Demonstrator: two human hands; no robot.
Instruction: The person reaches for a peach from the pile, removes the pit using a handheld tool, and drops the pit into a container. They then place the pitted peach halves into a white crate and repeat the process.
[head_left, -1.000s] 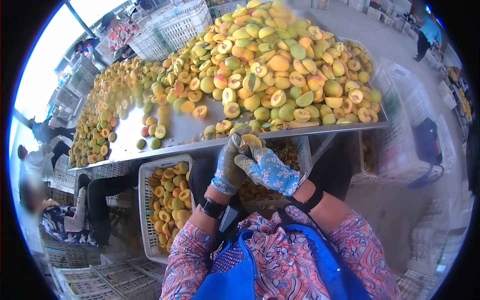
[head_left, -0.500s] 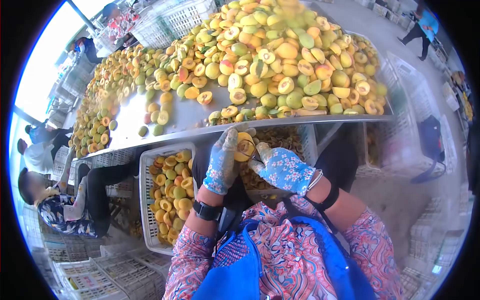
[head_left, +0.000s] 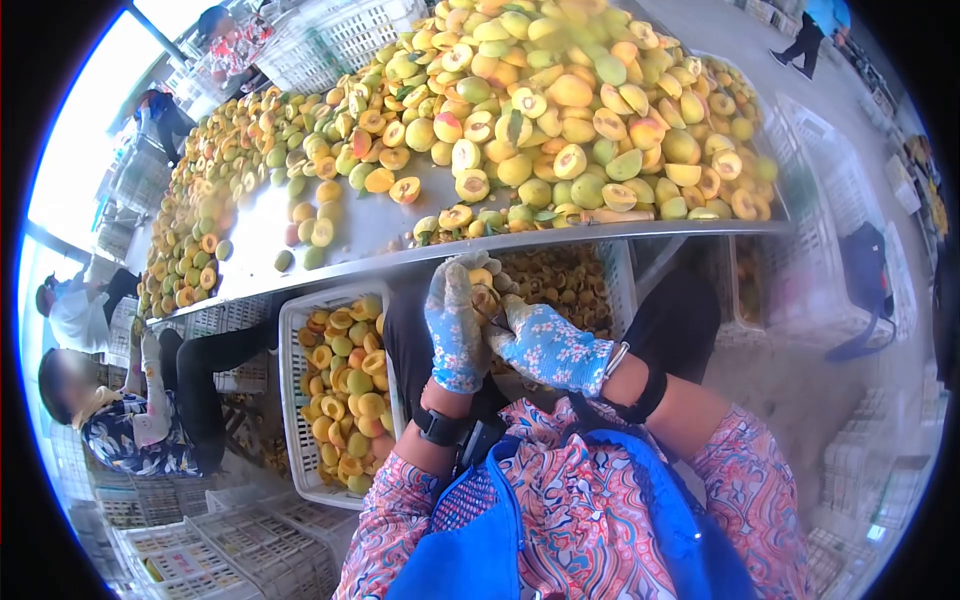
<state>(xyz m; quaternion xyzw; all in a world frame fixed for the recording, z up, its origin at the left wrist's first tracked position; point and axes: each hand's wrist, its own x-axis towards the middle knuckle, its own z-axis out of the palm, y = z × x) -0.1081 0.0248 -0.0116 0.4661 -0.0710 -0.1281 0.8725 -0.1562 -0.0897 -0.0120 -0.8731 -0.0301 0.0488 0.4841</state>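
Observation:
My left hand [head_left: 455, 330], in a blue flowered glove with a soiled pale palm, is closed around a cut yellow peach [head_left: 481, 277] just below the table edge. The peach's cut face is turned up, partly covered by fingers. My right hand [head_left: 558, 345], in a matching glove, is closed on a thin dark pitting tool [head_left: 497, 319] that meets the peach; most of it is hidden by fingers. Below both hands is a crate of brown peach pits and scraps [head_left: 560, 285]. A white crate [head_left: 288, 400] of peach halves stands to the left.
Ahead, a metal table [head_left: 375, 232] bears a large heap of peaches [head_left: 560, 110], whole and halved. A wooden handle [head_left: 618, 216] lies by its front edge. A seated co-worker [head_left: 140, 410] is at left; stacked crates [head_left: 190, 560] stand lower left. Another person [head_left: 815, 38] stands far right.
My left hand has turned and closed further over the peach, covering more of it. My right hand has shifted slightly left, against it. The distant person at the upper right has moved left and up in view.

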